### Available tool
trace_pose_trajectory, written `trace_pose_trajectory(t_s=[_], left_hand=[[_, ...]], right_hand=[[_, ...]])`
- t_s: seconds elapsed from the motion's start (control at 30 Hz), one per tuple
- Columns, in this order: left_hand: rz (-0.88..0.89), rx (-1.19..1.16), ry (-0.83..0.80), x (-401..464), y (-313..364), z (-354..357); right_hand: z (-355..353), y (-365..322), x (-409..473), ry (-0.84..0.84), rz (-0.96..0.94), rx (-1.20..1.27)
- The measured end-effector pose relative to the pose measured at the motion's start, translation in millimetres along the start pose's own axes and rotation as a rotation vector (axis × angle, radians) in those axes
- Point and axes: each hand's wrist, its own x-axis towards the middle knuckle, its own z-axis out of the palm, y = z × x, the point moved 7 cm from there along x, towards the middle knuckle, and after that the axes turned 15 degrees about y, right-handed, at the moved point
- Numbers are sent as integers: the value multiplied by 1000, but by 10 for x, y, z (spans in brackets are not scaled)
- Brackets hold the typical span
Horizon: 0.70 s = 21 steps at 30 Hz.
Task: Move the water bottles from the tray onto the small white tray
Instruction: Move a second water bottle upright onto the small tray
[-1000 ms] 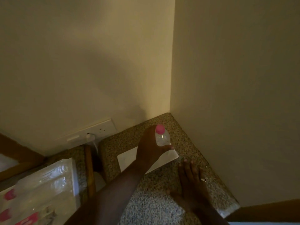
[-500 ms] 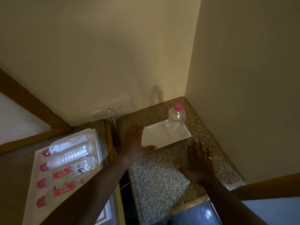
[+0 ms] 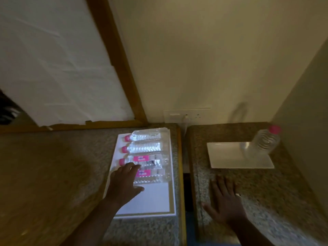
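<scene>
A large white tray with a gold border (image 3: 154, 201) lies on the left counter and carries several clear water bottles with pink caps, laid on their sides. My left hand (image 3: 124, 181) hovers open over the nearest bottle (image 3: 154, 176), hiding its cap end; touching or not, I cannot tell. On the right counter sits the small white tray (image 3: 229, 155) with one bottle (image 3: 266, 141) standing upright at its far right corner. My right hand (image 3: 225, 201) rests flat on the right counter, in front of the small tray, fingers spread, a ring on one finger.
A dark gap (image 3: 186, 174) splits the two speckled stone counters. A wall socket with a white plug (image 3: 186, 116) sits above the gap. Walls close off the back and right side. A wooden frame (image 3: 124, 68) runs along the left wall.
My left hand let go of the bottle, which now stands on the small tray, and swung left over the bottles on the large tray. The view panned left. My right hand stayed put.
</scene>
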Motion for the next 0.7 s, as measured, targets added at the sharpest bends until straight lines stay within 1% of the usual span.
trace_pose_trajectory(t_s=[0.2,0.33,0.4,0.47,0.57,0.7], left_hand=[[-114,-170,-207,-85,-55,191],[-174,-281,-239,-345,-176,84],[-195,-332,-194,-381,-222,-113],[-234,-390,-107,-310,-227,-365],[-290,-391,20,-102,-112,-640],[-386,-510,190,129,166,-753]], right_hand=[[-6,-148,6,25,-34,-15],[-18,-160,0,53,-39,-17],[-15,-165,-8,59,-35,-12],[-19,-181,-8,64,-30,-4],[-27,-176,-7,69,-23,11],[-21,-166,-9,75,-15,19]])
